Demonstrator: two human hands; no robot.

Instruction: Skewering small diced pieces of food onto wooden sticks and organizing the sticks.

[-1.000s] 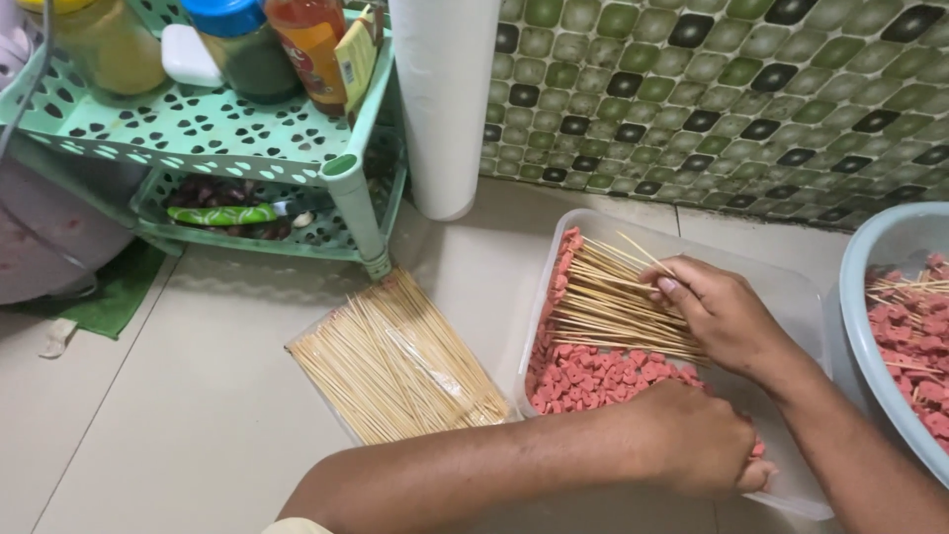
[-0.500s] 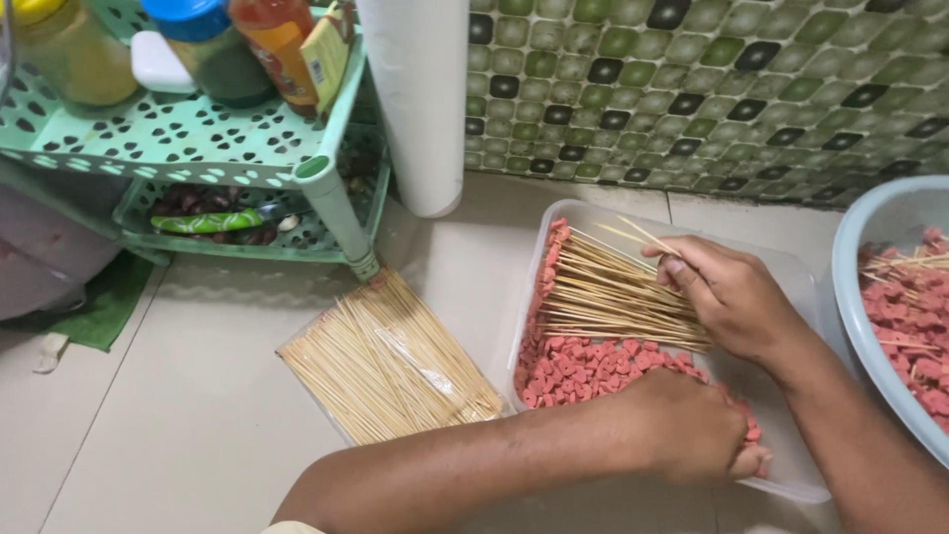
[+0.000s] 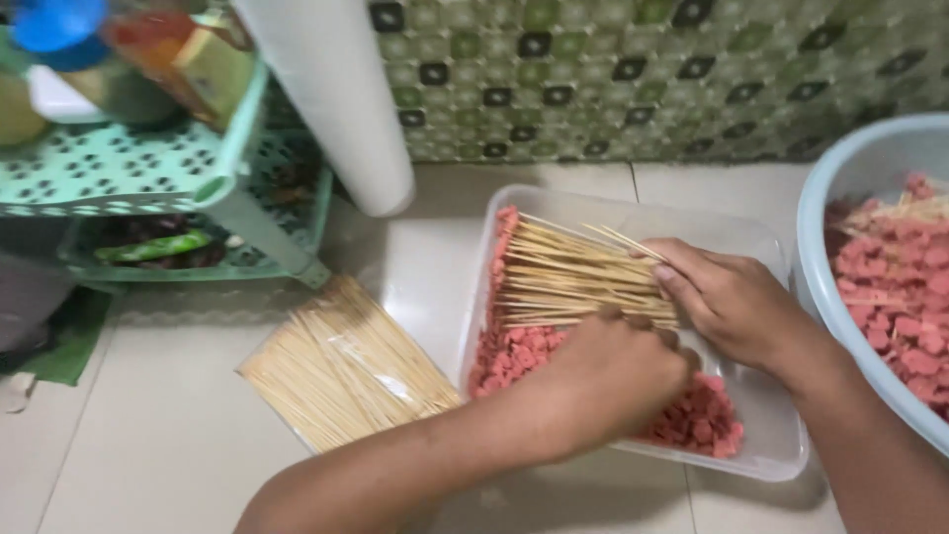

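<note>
A clear plastic tray [image 3: 761, 450] on the tiled floor holds pink meat cubes threaded on bamboo skewers [image 3: 563, 277], the sticks fanned toward the right. My right hand [image 3: 727, 297] rests on the blunt ends of the sticks, fingers pressed against them. My left hand [image 3: 613, 381] reaches across from the lower left and covers the meat cubes [image 3: 514, 351] in the tray's near part, fingertips touching the sticks. Whether either hand grips a single skewer is hidden.
A clear bag of bare bamboo skewers [image 3: 346, 371] lies on the floor left of the tray. A pale blue basin [image 3: 825, 257] with more pink cubes stands at the right. A green plastic rack [image 3: 138, 168] with jars and a white roll [image 3: 341, 99] stand behind.
My left hand has moved up from the tray's near edge onto the skewers, closer to my right hand. The view has shifted nearer to the tray.
</note>
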